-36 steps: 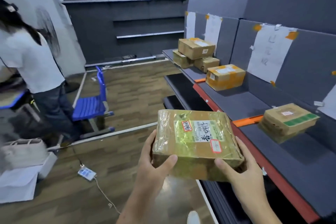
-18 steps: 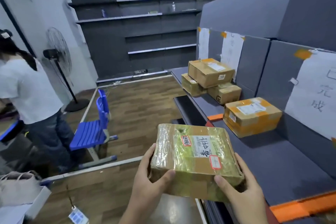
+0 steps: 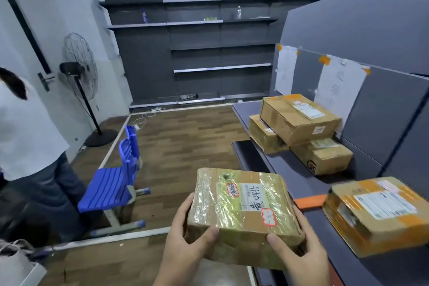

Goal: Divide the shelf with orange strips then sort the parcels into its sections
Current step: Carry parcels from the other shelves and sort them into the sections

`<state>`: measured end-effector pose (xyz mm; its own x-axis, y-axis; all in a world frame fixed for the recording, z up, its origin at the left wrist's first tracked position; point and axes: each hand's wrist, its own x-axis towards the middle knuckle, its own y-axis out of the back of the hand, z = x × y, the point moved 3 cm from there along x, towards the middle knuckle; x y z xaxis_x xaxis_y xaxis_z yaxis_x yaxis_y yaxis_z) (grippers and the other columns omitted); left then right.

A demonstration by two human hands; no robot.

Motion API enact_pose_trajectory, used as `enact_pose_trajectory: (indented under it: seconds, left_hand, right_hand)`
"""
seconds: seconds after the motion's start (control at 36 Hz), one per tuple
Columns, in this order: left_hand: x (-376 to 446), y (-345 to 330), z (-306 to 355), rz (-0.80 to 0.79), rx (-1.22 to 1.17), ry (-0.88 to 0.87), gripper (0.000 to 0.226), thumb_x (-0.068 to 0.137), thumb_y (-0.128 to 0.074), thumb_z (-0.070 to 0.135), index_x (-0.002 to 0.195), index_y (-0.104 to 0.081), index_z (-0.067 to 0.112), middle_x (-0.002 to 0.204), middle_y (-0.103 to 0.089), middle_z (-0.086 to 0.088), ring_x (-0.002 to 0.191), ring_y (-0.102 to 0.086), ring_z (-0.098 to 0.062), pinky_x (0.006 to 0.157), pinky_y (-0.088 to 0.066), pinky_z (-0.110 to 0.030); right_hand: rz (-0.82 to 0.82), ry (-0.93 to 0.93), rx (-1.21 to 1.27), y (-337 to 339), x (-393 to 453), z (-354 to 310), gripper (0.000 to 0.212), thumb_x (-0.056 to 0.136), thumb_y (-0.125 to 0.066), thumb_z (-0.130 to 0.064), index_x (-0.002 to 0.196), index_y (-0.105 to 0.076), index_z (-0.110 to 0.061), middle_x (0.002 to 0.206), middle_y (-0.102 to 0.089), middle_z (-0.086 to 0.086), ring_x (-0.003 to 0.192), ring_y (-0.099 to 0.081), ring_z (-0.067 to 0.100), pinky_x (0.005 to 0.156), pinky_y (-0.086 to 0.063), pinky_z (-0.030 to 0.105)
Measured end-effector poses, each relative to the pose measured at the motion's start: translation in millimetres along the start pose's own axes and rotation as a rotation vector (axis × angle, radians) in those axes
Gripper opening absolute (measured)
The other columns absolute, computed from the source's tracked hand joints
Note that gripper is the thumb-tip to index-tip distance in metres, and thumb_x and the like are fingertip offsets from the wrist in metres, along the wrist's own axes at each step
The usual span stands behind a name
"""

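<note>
1. A parcel wrapped in clear tape (image 3: 243,211) is held in front of the person's body, off the shelf edge, its label facing up. The left hand (image 3: 185,241) grasps its near left corner with the thumb on top; the right hand (image 3: 299,255) clasps the near right corner the same way.
2. The dark shelf (image 3: 308,183) lies to the right of the hands, so the right hand is the nearer one; the parcel's longer side runs roughly away from the person.
3. Just right of the parcel, an orange strip (image 3: 310,201) crosses the shelf, marking one section from the next.
4. On the near side of the strip rests an orange-taped parcel (image 3: 380,213).
5. Beyond the strip, three brown cartons (image 3: 299,125) are stacked in the far section, beneath paper sheets (image 3: 339,93) taped to the back panel.
6. Placement likely calls for a swing rightward into whichever section matches the label.
</note>
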<state>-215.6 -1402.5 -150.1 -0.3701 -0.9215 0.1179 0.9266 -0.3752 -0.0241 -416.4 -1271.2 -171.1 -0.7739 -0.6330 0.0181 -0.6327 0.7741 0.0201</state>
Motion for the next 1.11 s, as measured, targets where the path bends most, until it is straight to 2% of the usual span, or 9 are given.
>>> enact_pose_trajectory:
  seconds: [0.11, 0.25, 0.33, 0.42, 0.58, 0.72, 0.86, 0.94, 1.11]
  left_hand:
    - [75.2, 18.1, -15.4, 0.009, -0.009, -0.009, 0.096, 0.049, -0.087, 0.047, 0.137, -0.051, 0.036, 0.126, -0.063, 0.031, 0.116, -0.061, 0.004, 0.087, -0.05, -0.01]
    - [183.4, 39.9, -27.2, -0.024, -0.005, -0.012, 0.096, 0.046, -0.088, 0.049, 0.135, -0.053, 0.036, 0.125, -0.063, 0.031, 0.115, -0.061, 0.005, 0.088, -0.051, -0.012]
    - [247.4, 49.9, -32.6, -0.07, -0.016, -0.005, 0.097, 0.047, -0.09, 0.045, 0.137, -0.054, 0.035, 0.128, -0.066, 0.022, 0.119, -0.062, -0.002, 0.1, -0.051, -0.028]
    - [307.0, 54.6, -32.7, -0.094, -0.01, -0.02, 0.096, 0.046, -0.089, 0.044, 0.136, -0.055, 0.034, 0.127, -0.065, 0.026, 0.119, -0.062, 0.001, 0.093, -0.051, -0.017]
    - [406.0, 47.1, -40.0, -0.155, -0.007, -0.038, 0.098, 0.046, -0.088, 0.047, 0.137, -0.055, 0.031, 0.129, -0.063, 0.028, 0.119, -0.06, 0.004, 0.089, -0.049, -0.011]
    - [493.7, 29.4, -58.7, -0.19, -0.009, -0.037, 0.095, 0.044, -0.088, 0.045, 0.133, -0.057, 0.032, 0.125, -0.066, 0.025, 0.117, -0.062, 0.002, 0.086, -0.049, -0.01]
    - [582.8, 7.8, -71.2, -0.2, -0.006, -0.044, 0.095, 0.044, -0.087, 0.045, 0.134, -0.057, 0.033, 0.126, -0.066, 0.026, 0.116, -0.061, 0.006, 0.095, -0.046, -0.026]
    - [634.8, -8.9, -70.7, -0.222, 0.013, -0.047, 0.097, 0.044, -0.087, 0.044, 0.134, -0.057, 0.03, 0.125, -0.067, 0.023, 0.114, -0.062, 0.002, 0.097, -0.046, -0.031]
    - [727.2, -40.5, -73.7, -0.268, 0.039, -0.066, 0.095, 0.042, -0.087, 0.04, 0.133, -0.059, 0.028, 0.125, -0.068, 0.019, 0.115, -0.064, -0.002, 0.086, -0.051, -0.021]
  right_hand:
    - [-0.003, -0.015, -0.018, -49.8, 60.4, 9.3, 0.093, 0.061, -0.098, -0.013, 0.142, -0.058, -0.034, 0.117, -0.073, -0.02, 0.115, -0.065, 0.004, 0.106, -0.049, 0.039]
    - [0.059, -0.054, -0.059, -116.0, 134.8, 2.5, 0.101, 0.05, -0.099, -0.039, 0.141, -0.057, -0.037, 0.122, -0.072, -0.014, 0.12, -0.063, 0.015, 0.104, -0.051, 0.042]
    - [0.081, -0.064, -0.082, -151.8, 178.4, -6.9, 0.092, 0.059, -0.099, -0.025, 0.14, -0.059, -0.035, 0.12, -0.071, -0.015, 0.119, -0.061, 0.016, 0.111, -0.042, 0.041]
    - [0.117, -0.09, -0.075, -181.8, 219.1, -17.5, 0.087, 0.062, -0.097, -0.017, 0.14, -0.059, -0.03, 0.111, -0.066, -0.026, 0.104, -0.058, 0.004, 0.104, -0.036, 0.031]
    - [0.181, -0.115, -0.067, -219.2, 296.5, -13.6, 0.087, 0.058, -0.099, -0.021, 0.135, -0.06, -0.035, 0.116, -0.066, -0.023, 0.117, -0.057, 0.015, 0.104, -0.041, 0.034]
    - [0.243, -0.067, -0.071, -248.7, 373.3, -1.8, 0.081, 0.056, -0.099, -0.013, 0.118, -0.061, -0.048, 0.109, -0.072, -0.028, 0.113, -0.062, 0.008, 0.096, -0.042, 0.017]
    - [0.288, -0.072, 0.017, -279.2, 452.0, 5.6, 0.091, 0.057, -0.098, -0.008, 0.137, -0.061, -0.029, 0.119, -0.069, -0.008, 0.115, -0.057, 0.011, 0.102, -0.037, 0.028]
    - [0.299, -0.086, 0.038, -291.8, 499.5, 8.0, 0.091, 0.059, -0.098, -0.011, 0.14, -0.06, -0.028, 0.117, -0.067, -0.011, 0.113, -0.055, 0.01, 0.103, -0.036, 0.026]
    - [0.33, -0.08, 0.08, -311.7, 585.2, 8.8, 0.095, 0.059, -0.098, -0.016, 0.143, -0.056, -0.031, 0.12, -0.065, -0.017, 0.113, -0.055, 0.01, 0.1, -0.041, 0.03]
